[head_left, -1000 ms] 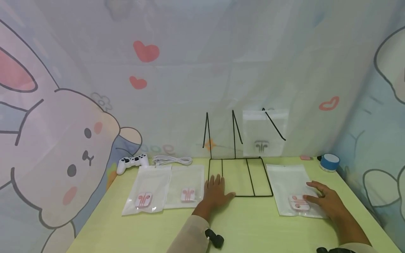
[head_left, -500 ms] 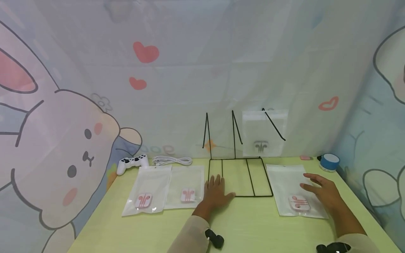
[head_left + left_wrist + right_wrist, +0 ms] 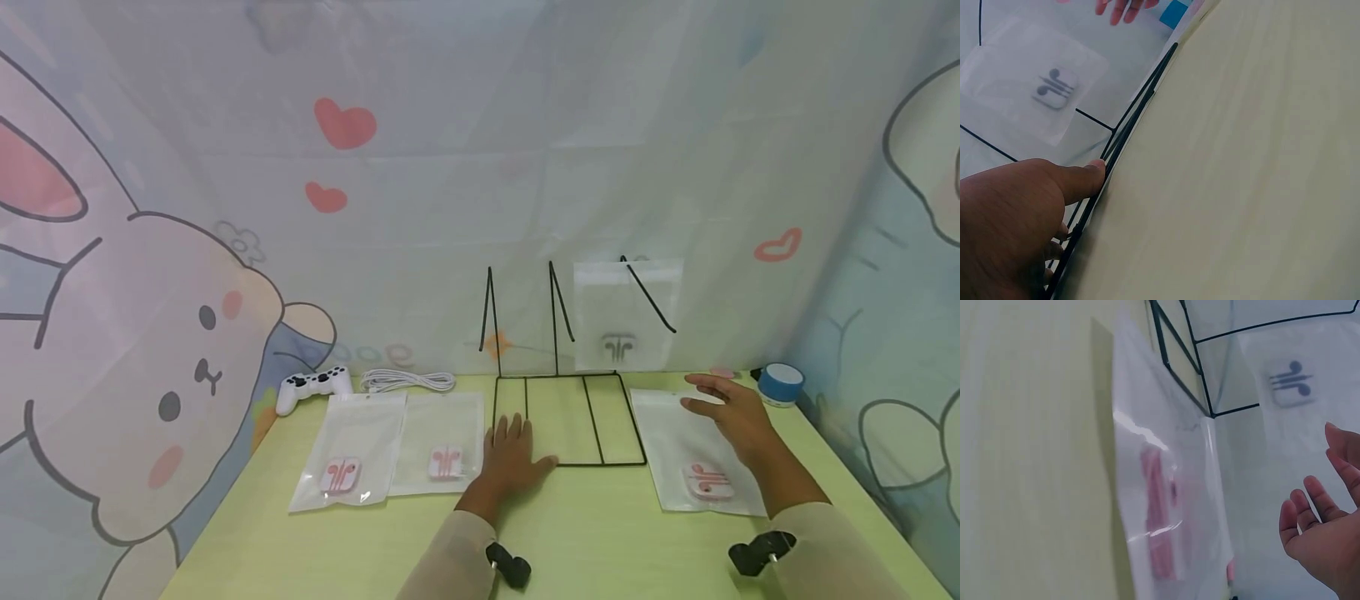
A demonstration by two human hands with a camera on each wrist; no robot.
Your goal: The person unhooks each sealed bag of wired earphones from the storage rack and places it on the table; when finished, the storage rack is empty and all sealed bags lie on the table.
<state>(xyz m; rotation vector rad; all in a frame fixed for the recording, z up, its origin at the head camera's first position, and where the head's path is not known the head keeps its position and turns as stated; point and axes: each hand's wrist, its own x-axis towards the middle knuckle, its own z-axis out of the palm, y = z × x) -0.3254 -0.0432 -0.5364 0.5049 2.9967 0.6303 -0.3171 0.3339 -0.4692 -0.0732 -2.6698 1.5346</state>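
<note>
My left hand (image 3: 513, 457) rests flat on the left part of a black wire display rack's base (image 3: 593, 421), fingers straight. In the left wrist view the thumb (image 3: 1085, 181) lies along the base's front bar. From the rack's right hook hangs a clear zip bag (image 3: 596, 312) with dark earphones in a case (image 3: 618, 346). My right hand (image 3: 738, 417) hovers over the top of another zip bag (image 3: 671, 433), which lies right of the rack with pink earphones (image 3: 708, 482) inside. The right wrist view shows its fingers (image 3: 1316, 494) bent loosely, with nothing between them.
Two more zip bags with pink earphones lie left of the rack, one bag (image 3: 367, 433) beside the other bag (image 3: 420, 425). Behind them are a white game controller (image 3: 315, 383) and a coiled white cable (image 3: 408, 381). A blue-and-white round container (image 3: 782, 383) stands at the back right.
My right hand has come off the earphones in the right bag and moved back and leftward to the bag's top end. The left hand has stayed on the rack's base.
</note>
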